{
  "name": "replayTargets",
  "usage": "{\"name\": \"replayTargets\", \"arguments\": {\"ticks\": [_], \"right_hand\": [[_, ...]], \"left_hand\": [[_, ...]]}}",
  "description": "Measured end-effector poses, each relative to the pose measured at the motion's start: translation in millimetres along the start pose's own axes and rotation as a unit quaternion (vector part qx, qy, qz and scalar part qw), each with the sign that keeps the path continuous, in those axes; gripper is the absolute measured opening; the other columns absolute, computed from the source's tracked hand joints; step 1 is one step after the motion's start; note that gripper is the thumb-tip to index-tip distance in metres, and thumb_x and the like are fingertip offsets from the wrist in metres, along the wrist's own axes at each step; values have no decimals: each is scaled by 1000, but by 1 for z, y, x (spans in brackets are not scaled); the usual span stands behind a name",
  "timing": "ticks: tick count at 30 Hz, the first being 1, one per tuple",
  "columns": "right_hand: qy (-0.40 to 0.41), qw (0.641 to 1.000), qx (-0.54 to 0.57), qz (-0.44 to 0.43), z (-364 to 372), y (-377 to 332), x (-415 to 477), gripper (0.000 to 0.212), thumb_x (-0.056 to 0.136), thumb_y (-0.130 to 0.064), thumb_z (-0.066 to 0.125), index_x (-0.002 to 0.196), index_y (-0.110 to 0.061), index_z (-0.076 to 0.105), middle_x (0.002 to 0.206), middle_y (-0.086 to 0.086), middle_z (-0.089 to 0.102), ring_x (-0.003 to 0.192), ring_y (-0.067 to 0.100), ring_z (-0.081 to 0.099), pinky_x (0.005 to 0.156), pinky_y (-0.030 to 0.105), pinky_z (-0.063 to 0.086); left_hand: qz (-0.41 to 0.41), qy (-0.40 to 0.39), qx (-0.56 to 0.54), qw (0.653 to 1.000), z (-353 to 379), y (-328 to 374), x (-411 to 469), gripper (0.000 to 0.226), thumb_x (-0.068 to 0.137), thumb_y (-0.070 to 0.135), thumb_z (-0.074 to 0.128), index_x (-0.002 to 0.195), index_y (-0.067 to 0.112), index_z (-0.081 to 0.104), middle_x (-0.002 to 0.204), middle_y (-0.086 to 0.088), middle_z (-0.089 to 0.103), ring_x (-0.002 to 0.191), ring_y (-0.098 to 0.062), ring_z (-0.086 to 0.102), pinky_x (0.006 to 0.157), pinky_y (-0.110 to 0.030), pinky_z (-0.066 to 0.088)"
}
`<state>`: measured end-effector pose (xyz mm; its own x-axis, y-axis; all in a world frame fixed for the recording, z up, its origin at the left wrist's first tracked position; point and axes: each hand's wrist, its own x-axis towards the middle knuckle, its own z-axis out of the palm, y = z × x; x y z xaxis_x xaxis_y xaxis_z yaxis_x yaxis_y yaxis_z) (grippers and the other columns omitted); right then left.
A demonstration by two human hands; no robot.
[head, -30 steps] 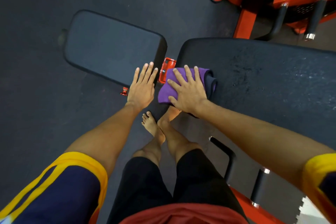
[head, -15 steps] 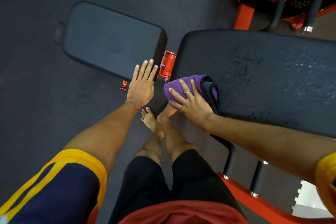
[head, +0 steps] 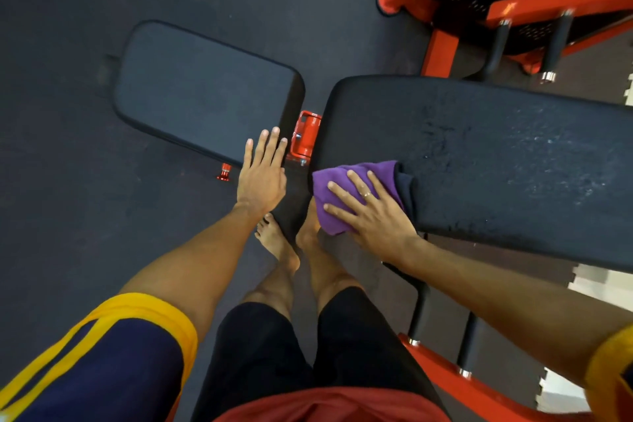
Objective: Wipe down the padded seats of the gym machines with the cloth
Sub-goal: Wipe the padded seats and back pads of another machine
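View from the head, looking down at a dark gym floor [head: 68, 164]. Two black padded seats sit side by side, joined by an orange bracket [head: 306, 134] that is mostly hidden in the gap between them.

The left hand [head: 262, 178] lies flat with straight fingers on the near right corner of the small seat pad [head: 205, 89], holding nothing. The right hand [head: 373, 216], with fingers spread wide and a ring [head: 366, 194] on one of them, presses a purple cloth [head: 325, 181] onto the near left corner of the long pad [head: 496, 164]. The hand covers much of the cloth, and its lower edge hangs over the pad's rim. A dark fold just right of the purple may be part of the cloth; that is hard to make out.

The long pad's surface looks speckled, and its right end is cut off by the picture's edge. Bare feet [head: 279, 243] stand below the gap, one partly behind the pad's corner. At top right, an orange machine frame [head: 440, 51] is only partly in view. At bottom right, an orange bar [head: 462, 384] runs out of the picture.
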<state>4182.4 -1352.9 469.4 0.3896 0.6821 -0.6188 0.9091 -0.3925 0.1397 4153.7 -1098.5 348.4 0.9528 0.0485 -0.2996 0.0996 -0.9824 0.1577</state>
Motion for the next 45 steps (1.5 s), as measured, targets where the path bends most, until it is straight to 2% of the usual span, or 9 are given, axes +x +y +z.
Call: {"name": "replayTargets", "arguments": {"ticks": [6, 14, 16, 19, 24, 27, 32, 37, 45], "right_hand": [[-27, 996, 79, 19, -27, 7, 51, 67, 104, -64, 28, 163, -40, 7, 172, 3, -9, 156, 41, -13, 120, 68, -10], [39, 974, 147, 168, -31, 66, 7, 61, 106, -45, 9, 162, -27, 25, 172, 3, 8, 158, 34, 4, 126, 53, -1], [59, 973, 143, 174, -23, 53, -15, 68, 103, -53, 13, 161, -20, 30, 171, 7, 14, 157, 37, 9, 126, 56, 3], [13, 977, 133, 166, -22, 36, -9, 87, 99, -73, 24, 164, -18, 11, 171, 14, -2, 156, 45, -3, 122, 66, -2], [17, 983, 111, 149, -34, 69, 49, 66, 106, -57, 27, 164, -29, 11, 172, 9, -2, 156, 44, -6, 122, 66, -5], [21, 976, 104, 192, -42, 116, 63, 64, 108, -53, 28, 164, -29, 10, 172, 6, -2, 157, 39, -4, 124, 61, -6], [70, 964, 113, 232, -33, 129, 17, 70, 102, -51, 43, 163, -23, 23, 172, 9, 6, 157, 40, 4, 125, 61, 2], [14, 981, 84, 173, -43, 136, 44, 72, 104, -60, 28, 164, -26, 9, 172, 10, -3, 155, 45, -4, 122, 67, -1], [13, 950, 146, 275, -54, 216, 39, 75, 96, -67, 42, 159, -27, 31, 154, 11, 42, 137, 41, 43, 116, 52, 29]], "left_hand": [[-50, -10, -67, 996, 0, 20, 4, 63, 99, 25, 49, 157, 8, 30, 169, -13, 9, 156, -30, 4, 127, -50, 4], [-47, 29, -238, 970, -10, 61, 19, 54, 101, 17, 48, 153, 8, 39, 164, -9, 29, 154, -25, 19, 128, -38, 6], [-49, 29, -269, 961, -15, 72, 25, 52, 104, 18, 45, 154, 10, 37, 163, -9, 30, 154, -24, 22, 128, -39, 10], [-63, 28, -312, 948, -16, 81, 29, 49, 106, 18, 40, 155, 12, 37, 162, -8, 33, 152, -24, 26, 126, -43, 21], [-96, 21, -380, 920, -15, 89, 27, 52, 106, 20, 47, 156, 13, 35, 161, -7, 36, 151, -21, 29, 123, -42, 28], [-107, 47, -390, 914, -16, 94, 32, 50, 105, 11, 42, 154, 12, 37, 160, -6, 37, 150, -20, 31, 122, -43, 29], [-107, 50, -400, 909, -32, 109, 52, 50, 107, 20, 42, 155, 14, 36, 163, -2, 34, 151, -15, 27, 124, -32, 23], [-91, 50, -415, 904, -47, 123, 82, 53, 107, 21, 44, 158, 12, 30, 166, -4, 26, 154, -17, 19, 126, -33, 16], [-103, 79, -402, 907, -50, 142, 114, 54, 102, 5, 39, 155, 4, 32, 164, -9, 28, 153, -21, 22, 126, -37, 16]]}}
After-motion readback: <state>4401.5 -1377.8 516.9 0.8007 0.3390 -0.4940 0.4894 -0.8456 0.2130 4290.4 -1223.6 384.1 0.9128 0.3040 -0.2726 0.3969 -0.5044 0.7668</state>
